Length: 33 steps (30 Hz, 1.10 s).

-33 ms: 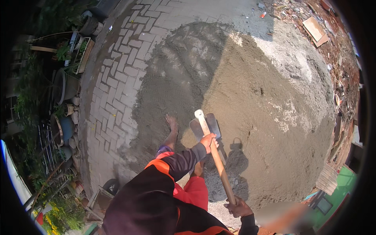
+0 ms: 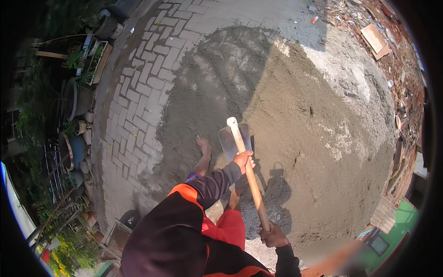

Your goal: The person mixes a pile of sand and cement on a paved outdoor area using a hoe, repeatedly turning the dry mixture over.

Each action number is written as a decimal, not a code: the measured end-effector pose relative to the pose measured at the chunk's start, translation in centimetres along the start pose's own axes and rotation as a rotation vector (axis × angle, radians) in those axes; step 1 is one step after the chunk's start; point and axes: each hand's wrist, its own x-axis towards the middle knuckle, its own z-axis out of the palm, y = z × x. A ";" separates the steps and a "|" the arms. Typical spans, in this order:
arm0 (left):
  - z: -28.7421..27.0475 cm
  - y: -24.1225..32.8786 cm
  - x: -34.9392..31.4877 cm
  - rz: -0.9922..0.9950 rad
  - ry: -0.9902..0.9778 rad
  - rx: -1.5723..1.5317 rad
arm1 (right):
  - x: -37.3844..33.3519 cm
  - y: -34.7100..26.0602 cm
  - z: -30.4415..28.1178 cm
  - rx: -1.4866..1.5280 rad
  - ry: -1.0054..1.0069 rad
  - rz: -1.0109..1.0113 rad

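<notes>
Outdoors, a broad grey mound (image 2: pixel 323 180) of grainy mix lies over a paved yard, half in shade and half in sun. A long-handled hoe (image 2: pixel 249 180) is over the mound's near part, its grey blade (image 2: pixel 224 141) by the line between shade and light; whether the blade touches the mix cannot be told. Both hands are clamped on the wooden handle, apart from each other: the left hand (image 2: pixel 242 160) grips nearer the blade, and the right hand (image 2: pixel 274 235) closes round the opposite end.

A bare foot (image 2: pixel 203 144) rests on the mound's shaded side, while the person's shadow (image 2: pixel 277 184) falls across its sunlit side. To the left of the mound, block paving (image 2: pixel 138 99) runs in bent rows towards a line of plants and containers, among them a bluish pot (image 2: pixel 79 150). A dark tyre (image 2: pixel 130 219) sits to the mound's near left. On the mound's far right is a whitish, coarse patch (image 2: pixel 348 69); just beyond it, brownish rubble (image 2: pixel 401 69) carries a flat, pale board (image 2: pixel 374 40). At the mound's near right are a ribbed sheet (image 2: pixel 384 215) and a green panel (image 2: pixel 406 219).
</notes>
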 end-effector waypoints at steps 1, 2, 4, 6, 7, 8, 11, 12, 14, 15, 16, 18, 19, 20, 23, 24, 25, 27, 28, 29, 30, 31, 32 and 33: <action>1.0 4.6 0.8 0.077 0.067 0.051 | 6.5 -5.5 1.8 0.057 0.010 -0.130; 2.0 8.7 1.4 0.162 0.082 0.137 | 12.8 -11.0 3.4 0.115 0.020 -0.257; 1.6 22.8 3.1 0.393 0.041 0.195 | 23.9 -21.9 7.4 0.199 -0.025 -0.425; 2.5 28.6 4.7 0.471 0.079 0.353 | 33.4 -29.1 8.0 0.232 -0.008 -0.560; 2.0 31.4 5.7 0.530 0.123 0.480 | 36.9 -32.8 8.6 0.210 -0.006 -0.619; 1.9 34.3 6.7 0.579 0.148 0.612 | 39.8 -36.3 9.3 0.170 0.085 -0.698; 6.1 36.7 8.4 0.456 0.112 0.866 | 43.8 -40.3 5.8 0.146 0.168 -0.651; 5.2 37.8 8.9 0.432 0.115 0.879 | 43.8 -41.1 7.1 0.120 0.208 -0.614; 3.6 38.3 9.5 0.341 0.092 0.995 | 43.2 -39.8 8.9 0.099 0.256 -0.554; 3.0 36.1 9.9 0.319 0.090 1.009 | 42.8 -37.4 8.8 0.133 0.268 -0.503; 3.0 33.0 10.2 0.303 0.072 1.028 | 42.0 -34.9 7.8 0.169 0.293 -0.462; 0.9 29.7 10.6 0.348 0.135 1.126 | 40.1 -31.3 8.6 0.124 0.354 -0.458; 0.6 26.0 10.6 0.337 0.143 1.208 | 38.7 -28.2 7.7 0.140 0.365 -0.366; 1.5 20.4 10.5 0.235 0.026 1.226 | 37.0 -23.3 5.4 0.168 0.426 -0.250; 0.1 8.8 9.5 0.040 -0.049 1.187 | 32.4 -12.9 3.9 0.122 0.555 -0.215; -0.2 4.3 7.8 -0.052 -0.053 1.109 | 30.0 -9.6 3.4 0.195 0.533 -0.095; 0.5 0.0 6.1 -0.144 -0.026 1.063 | 27.9 -5.7 1.9 0.207 0.530 -0.105; 0.0 -3.6 6.3 -0.230 -0.148 0.799 | 24.0 -3.2 -1.4 0.253 0.560 -0.177; 0.1 -3.8 6.5 -0.252 -0.211 0.753 | 21.9 -2.9 -2.8 0.125 0.515 -0.206; 0.1 -3.0 8.0 -0.171 -0.281 0.602 | 19.1 -4.1 -4.6 -0.024 0.480 -0.256; 2.1 -8.7 3.9 -0.197 -0.084 0.548 | 16.8 1.6 -6.3 0.078 0.540 -0.179; 2.1 -8.5 4.1 -0.162 -0.141 0.515 | 13.6 2.3 -8.1 -0.032 0.437 -0.212; 1.6 -5.9 6.2 -0.181 -0.294 0.578 | 9.8 1.5 -10.3 -0.161 0.336 -0.279; 1.8 -5.8 5.9 -0.134 -0.182 0.568 | 3.5 1.5 -12.4 -0.181 0.258 -0.256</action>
